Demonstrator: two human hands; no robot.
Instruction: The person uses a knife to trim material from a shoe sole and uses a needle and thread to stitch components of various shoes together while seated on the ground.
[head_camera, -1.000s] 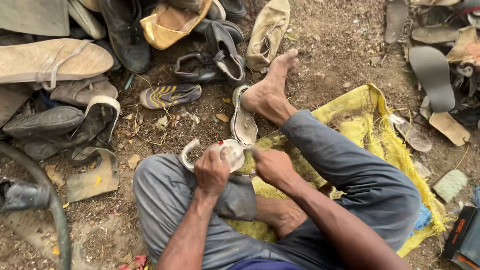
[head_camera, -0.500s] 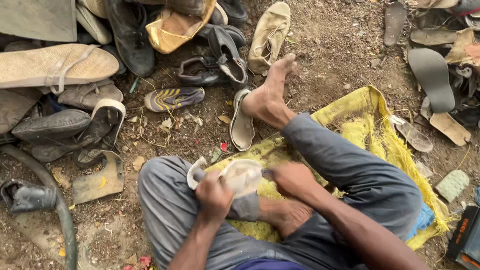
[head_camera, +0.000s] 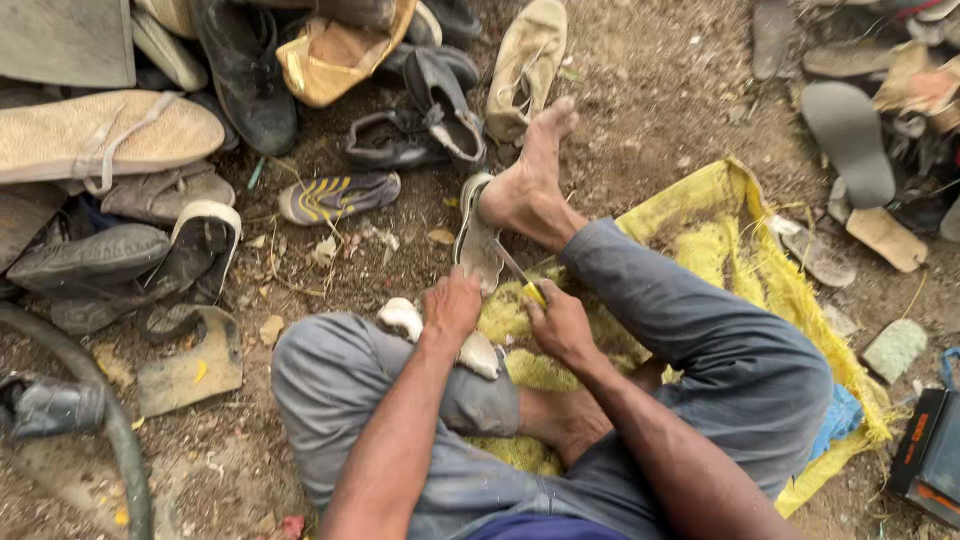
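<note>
I sit on the dirt with my legs bent. My left hand (head_camera: 452, 305) presses down on a worn white shoe (head_camera: 478, 353) that lies across my left knee. Just beside it, my right hand (head_camera: 562, 322) grips a small knife (head_camera: 514, 270) with a yellow handle, its blade pointing up and left toward a grey sandal sole (head_camera: 476, 243). My bare right foot (head_camera: 524, 185) rests on that sole's right edge.
A yellow woven sack (head_camera: 745, 255) lies under my legs. Several old shoes and soles are piled at the left and top, among them a striped shoe (head_camera: 335, 195) and a tan sole (head_camera: 95, 135). More soles lie at the top right. A dark hose (head_camera: 105, 415) curves at the lower left.
Both hands held the white shoe up a second ago. It now lies on my knee under the left hand, and the right hand has come off it and holds the knife.
</note>
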